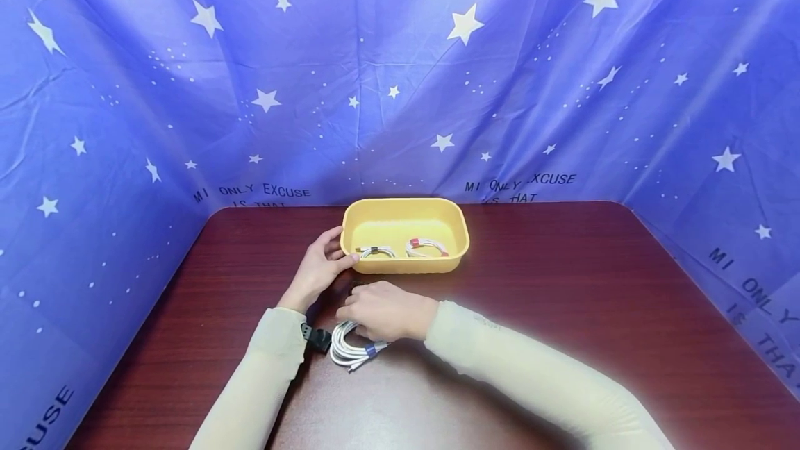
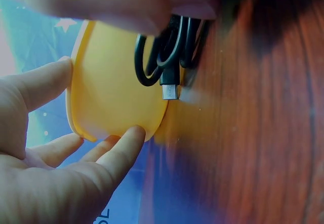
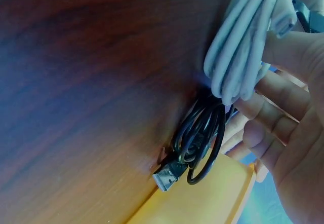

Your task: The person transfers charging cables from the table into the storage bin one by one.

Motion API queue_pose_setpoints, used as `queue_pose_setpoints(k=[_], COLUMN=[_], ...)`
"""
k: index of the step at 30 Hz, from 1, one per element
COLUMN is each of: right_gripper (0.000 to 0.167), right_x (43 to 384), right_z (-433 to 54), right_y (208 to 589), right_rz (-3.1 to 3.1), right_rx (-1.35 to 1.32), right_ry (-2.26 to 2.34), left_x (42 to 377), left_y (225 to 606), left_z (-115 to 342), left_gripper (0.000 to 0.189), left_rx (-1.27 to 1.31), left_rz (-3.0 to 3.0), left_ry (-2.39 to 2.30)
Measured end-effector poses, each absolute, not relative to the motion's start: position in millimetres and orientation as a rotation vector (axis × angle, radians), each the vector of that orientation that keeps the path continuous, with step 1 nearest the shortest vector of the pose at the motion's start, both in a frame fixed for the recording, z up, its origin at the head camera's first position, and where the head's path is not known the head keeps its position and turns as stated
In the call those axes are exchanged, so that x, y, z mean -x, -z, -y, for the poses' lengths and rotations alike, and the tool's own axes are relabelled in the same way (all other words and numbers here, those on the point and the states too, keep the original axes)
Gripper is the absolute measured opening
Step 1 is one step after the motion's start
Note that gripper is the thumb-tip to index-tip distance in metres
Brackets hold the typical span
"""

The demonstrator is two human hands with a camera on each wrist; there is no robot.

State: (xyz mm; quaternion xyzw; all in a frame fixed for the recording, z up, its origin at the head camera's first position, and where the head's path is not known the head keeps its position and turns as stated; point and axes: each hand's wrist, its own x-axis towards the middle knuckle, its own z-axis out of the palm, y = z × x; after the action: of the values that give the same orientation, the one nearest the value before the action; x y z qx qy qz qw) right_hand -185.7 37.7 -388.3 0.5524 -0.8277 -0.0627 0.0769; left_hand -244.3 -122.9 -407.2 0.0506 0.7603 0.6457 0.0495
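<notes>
My left hand (image 1: 315,273) holds the left end of a yellow tray (image 1: 409,264), thumb at the near rim and fingers on the outer wall. Pinched in my right hand (image 1: 390,311) is a coiled black USB cable (image 3: 200,138), low over the table in front of the tray; its grip is partly hidden. The black coil's metal plug (image 2: 170,91) points toward the left hand. Just nearer to me lies a thick white coiled cable (image 1: 353,349) with a blue strap, partly under my right hand. Inside the tray lie a white cable with a black tie (image 1: 377,251) and a white cable with red ties (image 1: 428,247).
The dark red wooden table (image 1: 537,297) extends to both sides. A blue curtain with white stars (image 1: 400,89) hangs behind it and along both sides. A small black camera (image 1: 317,337) is strapped to my left wrist, close to the white coil.
</notes>
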Motion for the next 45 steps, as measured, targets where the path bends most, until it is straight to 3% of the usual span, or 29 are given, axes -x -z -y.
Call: queue_pose_setpoints(k=[33, 45], right_gripper=[0.018, 0.021], right_x=[191, 193], right_z=[-44, -50], right_y=[388, 384], right_rz=[2.620, 2.646], right_rx=[-1.761, -1.775], right_ry=[-0.114, -0.200], left_x=[244, 223], left_y=[405, 375], left_z=[124, 119], left_gripper=[0.073, 0.072], left_rx=[-0.167, -0.175], left_rz=[-2.310, -2.299], left_ry=[-1.963, -1.941])
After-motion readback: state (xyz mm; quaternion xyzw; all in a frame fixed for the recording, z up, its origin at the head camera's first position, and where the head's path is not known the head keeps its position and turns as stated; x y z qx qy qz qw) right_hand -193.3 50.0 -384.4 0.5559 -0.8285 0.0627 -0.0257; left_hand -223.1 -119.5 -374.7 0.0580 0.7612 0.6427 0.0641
